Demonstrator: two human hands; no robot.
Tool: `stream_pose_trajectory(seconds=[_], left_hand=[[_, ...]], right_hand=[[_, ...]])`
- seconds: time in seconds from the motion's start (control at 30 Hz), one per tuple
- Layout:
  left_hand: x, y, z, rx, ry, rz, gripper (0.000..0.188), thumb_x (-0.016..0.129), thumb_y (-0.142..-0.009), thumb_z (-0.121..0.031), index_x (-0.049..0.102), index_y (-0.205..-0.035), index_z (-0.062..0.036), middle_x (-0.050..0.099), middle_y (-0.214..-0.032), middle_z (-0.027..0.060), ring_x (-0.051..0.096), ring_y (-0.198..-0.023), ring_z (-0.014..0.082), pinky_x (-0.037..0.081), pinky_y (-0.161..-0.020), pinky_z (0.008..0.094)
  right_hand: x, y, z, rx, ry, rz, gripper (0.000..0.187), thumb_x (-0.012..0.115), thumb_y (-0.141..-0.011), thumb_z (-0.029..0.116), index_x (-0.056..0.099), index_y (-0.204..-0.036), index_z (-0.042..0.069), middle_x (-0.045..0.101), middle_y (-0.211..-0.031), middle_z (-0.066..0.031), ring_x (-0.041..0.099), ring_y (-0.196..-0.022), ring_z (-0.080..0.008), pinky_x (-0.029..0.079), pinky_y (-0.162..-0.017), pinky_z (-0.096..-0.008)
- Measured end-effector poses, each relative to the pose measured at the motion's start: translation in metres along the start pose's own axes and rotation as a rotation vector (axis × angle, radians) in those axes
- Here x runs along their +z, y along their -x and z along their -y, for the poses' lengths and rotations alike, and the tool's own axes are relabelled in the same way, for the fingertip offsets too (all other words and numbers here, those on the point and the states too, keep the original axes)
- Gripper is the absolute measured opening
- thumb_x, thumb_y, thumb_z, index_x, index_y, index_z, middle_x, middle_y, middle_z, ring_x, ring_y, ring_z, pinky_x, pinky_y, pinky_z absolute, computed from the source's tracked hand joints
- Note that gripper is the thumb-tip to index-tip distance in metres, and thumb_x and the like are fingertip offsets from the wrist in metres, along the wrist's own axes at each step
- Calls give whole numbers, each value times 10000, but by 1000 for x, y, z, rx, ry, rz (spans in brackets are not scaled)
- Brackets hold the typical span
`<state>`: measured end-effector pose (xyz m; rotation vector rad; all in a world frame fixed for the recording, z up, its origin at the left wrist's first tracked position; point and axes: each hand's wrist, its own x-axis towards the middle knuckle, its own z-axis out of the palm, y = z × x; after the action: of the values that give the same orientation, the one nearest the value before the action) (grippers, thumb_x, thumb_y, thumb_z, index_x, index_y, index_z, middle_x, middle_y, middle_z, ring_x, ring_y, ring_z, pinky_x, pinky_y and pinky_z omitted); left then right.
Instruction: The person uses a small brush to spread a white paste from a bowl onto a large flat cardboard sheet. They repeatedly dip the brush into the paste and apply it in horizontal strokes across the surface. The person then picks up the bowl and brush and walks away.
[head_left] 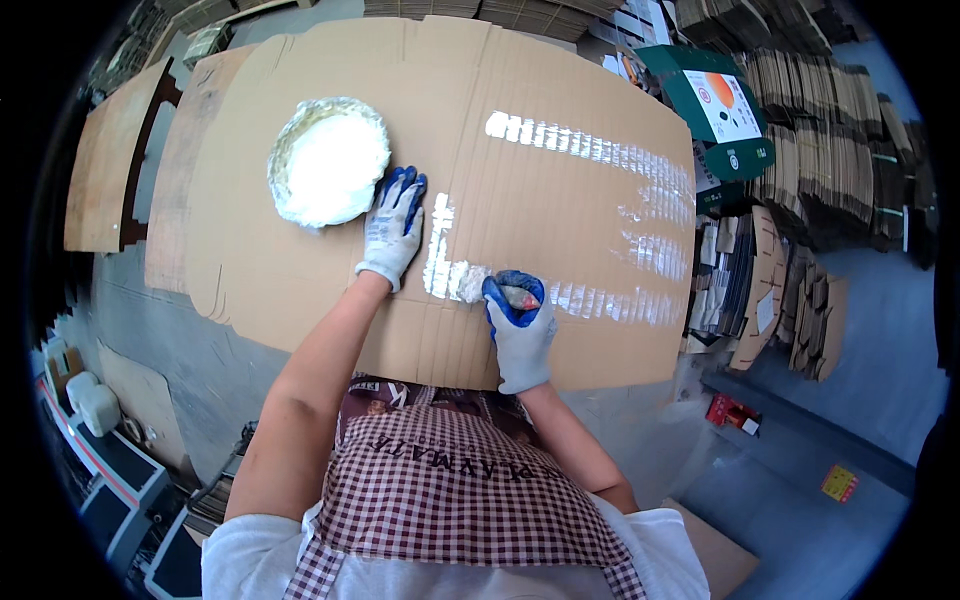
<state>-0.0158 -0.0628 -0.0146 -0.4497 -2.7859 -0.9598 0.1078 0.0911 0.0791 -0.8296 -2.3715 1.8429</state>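
Checked apron (450, 500) closest below me, and just past it, on the near half of the cardboard sheet (290, 290), one small pale-and-red piece (520, 298), its kind unclear, sits clamped in the curled fingers of my right hand (520, 330). I'd call this step spreading white paste (465, 282); the next move calls for even pressure and a flat sheet. Left hand (393, 228) is open near the sheet's middle, palm down, fingers nearly together. Count it: two gloved hands, one sheet, one bowl (285, 155) on the sheet's left part, one long streak (590, 145) on its far half; patches toward its right edge blend past counting. Beyond that edge, one green box (690, 75) and cardboard stacks (815, 95), too crowded to number.
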Motion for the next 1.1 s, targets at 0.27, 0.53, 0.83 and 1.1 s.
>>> stream_pose_trajectory(seconds=[0.27,0.53,0.83,1.1], left_hand=[[-1,0,-1,-41,2,30,410,484,-795,-118,462,-1204,-122,389,-1295,79,332,-1211,260,261,-1006,361],[4,0,4,-24,40,21,418,482,-791,-135,461,-1208,-122,392,-1295,77,327,-1214,258,246,-1011,373],[4,0,1,-30,54,26,426,483,-786,-122,462,-1211,-116,396,-1292,79,326,-1215,259,239,-1013,378],[3,0,3,-41,16,76,402,439,-816,-162,443,-1216,-120,357,-1321,75,293,-1240,243,241,-1014,372]], right_hand=[[15,-2,4,-218,219,103,268,668,-689,138,570,-915,31,571,-906,-121,553,-820,-262,432,-743,-324],[33,12,12,-257,461,143,342,652,-700,152,515,-995,45,552,-953,-132,559,-858,-306,453,-747,-348],[34,15,14,-336,548,199,344,648,-703,158,516,-1002,53,551,-974,-136,560,-863,-302,453,-748,-352],[41,-3,23,-445,521,133,319,645,-702,113,528,-991,46,553,-967,-129,563,-864,-291,454,-751,-333]])
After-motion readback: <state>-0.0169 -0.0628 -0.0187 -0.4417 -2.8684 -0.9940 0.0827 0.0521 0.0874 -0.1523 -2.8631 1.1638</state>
